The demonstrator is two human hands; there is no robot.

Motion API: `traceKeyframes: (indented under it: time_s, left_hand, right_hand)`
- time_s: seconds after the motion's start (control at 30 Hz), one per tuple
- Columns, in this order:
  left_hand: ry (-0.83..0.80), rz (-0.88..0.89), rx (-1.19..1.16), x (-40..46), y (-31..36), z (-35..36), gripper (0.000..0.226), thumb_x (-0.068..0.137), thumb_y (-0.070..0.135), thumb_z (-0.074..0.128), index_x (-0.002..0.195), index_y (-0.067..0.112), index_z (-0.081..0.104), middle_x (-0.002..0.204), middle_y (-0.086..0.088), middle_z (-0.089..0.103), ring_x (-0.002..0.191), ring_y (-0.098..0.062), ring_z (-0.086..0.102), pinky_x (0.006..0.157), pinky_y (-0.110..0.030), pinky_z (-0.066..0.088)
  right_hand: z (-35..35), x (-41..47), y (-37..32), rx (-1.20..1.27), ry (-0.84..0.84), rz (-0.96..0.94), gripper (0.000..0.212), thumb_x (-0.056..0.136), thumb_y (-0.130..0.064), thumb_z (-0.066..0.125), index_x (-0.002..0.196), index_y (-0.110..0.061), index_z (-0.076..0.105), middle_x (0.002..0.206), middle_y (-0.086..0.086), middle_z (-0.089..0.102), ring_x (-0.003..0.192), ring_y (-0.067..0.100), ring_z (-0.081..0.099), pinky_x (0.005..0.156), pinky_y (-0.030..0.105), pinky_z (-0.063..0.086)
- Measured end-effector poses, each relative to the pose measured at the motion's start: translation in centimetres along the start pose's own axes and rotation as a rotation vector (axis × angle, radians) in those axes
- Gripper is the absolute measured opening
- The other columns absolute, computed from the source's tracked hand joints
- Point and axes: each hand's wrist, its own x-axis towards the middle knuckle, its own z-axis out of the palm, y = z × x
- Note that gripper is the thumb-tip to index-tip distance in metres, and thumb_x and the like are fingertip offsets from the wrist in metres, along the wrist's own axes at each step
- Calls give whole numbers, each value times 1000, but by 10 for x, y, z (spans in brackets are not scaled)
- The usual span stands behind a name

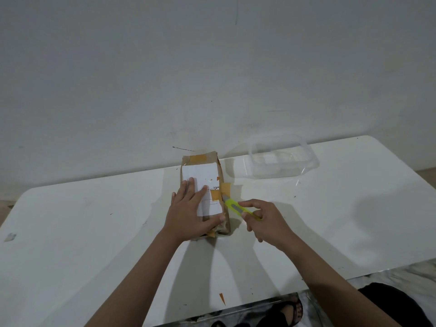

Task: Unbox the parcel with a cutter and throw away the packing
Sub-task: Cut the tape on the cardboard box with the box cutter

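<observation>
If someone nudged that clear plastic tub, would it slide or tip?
The tub looks thin-walled and nearly empty, so it is probably light and would likely slide on the smooth table. It is low and wide, so tipping seems unlikely.

The parcel (203, 185) is lying on the worktop (94, 232), pressed from above by the left hand (188, 213). The cutter (238, 208) is being held in the right hand (266, 223), just right of the left hand, its tip touching the parcel's right side. A container (283, 159) is standing beyond the right hand, well apart, near the wall (212, 67). A scrap (221, 298) is lying nearer than both hands, by the worktop's front edge.
</observation>
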Motion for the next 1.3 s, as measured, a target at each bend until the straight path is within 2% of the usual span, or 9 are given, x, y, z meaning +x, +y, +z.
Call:
traceKeyframes:
  time_s: [0.5, 0.73, 0.9, 1.03, 1.1, 1.17, 1.23, 1.3]
  left_hand:
    - [3, 5, 28, 2, -2, 1, 120, 49, 99, 20, 149, 33, 18, 159, 1, -6, 145, -17, -13, 115, -49, 1]
    - [19, -4, 39, 3, 1, 3, 118, 53, 97, 14, 149, 30, 17, 159, -3, -6, 145, -21, -13, 115, -50, 2]
    - [8, -48, 48, 2, 7, 2, 118, 52, 97, 18, 149, 30, 15, 159, -3, -7, 145, -21, -13, 115, -48, 1]
    - [22, -189, 97, 2, 24, 7, 93, 76, 81, 23, 150, 25, 10, 158, -10, -10, 145, -26, -15, 116, -48, -2]
    - [-26, -235, 74, 4, 32, 3, 76, 89, 66, 22, 151, 24, 9, 158, -13, -11, 144, -28, -16, 115, -49, -4]
    - [-106, -216, 68, 6, 32, -9, 66, 93, 57, 25, 150, 27, 11, 158, -13, -10, 145, -28, -14, 115, -52, -7]
    - [-266, -126, 64, 3, 21, -28, 69, 85, 59, 35, 148, 37, 15, 158, -9, -10, 145, -25, -16, 111, -54, -13]
    - [-496, -19, 64, -3, 7, -48, 71, 83, 53, 52, 145, 47, 17, 158, -3, -16, 143, -19, -22, 110, -53, -17]
  right_hand:
    - [-9, -13, 3, 14, -33, -5, 21, 91, -17, 59, 108, -27, 65, 57, 9, 61, 33, 13, 41, 40, 21, 38]
    - [1, -17, 6, 123, 53, 42, 22, 92, -16, 58, 112, -23, 65, 58, 8, 60, 32, 11, 38, 39, 19, 35]
    - [-4, -24, 7, 130, 37, 33, 22, 92, -17, 59, 112, -25, 65, 60, 9, 60, 33, 10, 39, 39, 20, 36]
    - [-8, -27, 8, 142, 124, 42, 22, 93, -17, 58, 112, -25, 65, 62, 11, 62, 32, 6, 42, 37, 19, 36]
    - [-7, -29, 9, 168, 171, 41, 23, 93, -16, 57, 113, -23, 64, 63, 12, 61, 32, 5, 42, 37, 19, 37]
    - [-6, -31, 10, 191, 201, 33, 24, 93, -16, 56, 115, -23, 64, 62, 11, 61, 32, 7, 42, 37, 21, 38]
    - [-6, -31, 11, 205, 221, 30, 25, 94, -16, 56, 117, -23, 63, 61, 9, 61, 33, 9, 42, 38, 21, 39]
    - [-6, -32, 11, 222, 231, 28, 25, 94, -16, 56, 116, -25, 62, 61, 8, 61, 34, 11, 43, 39, 21, 39]
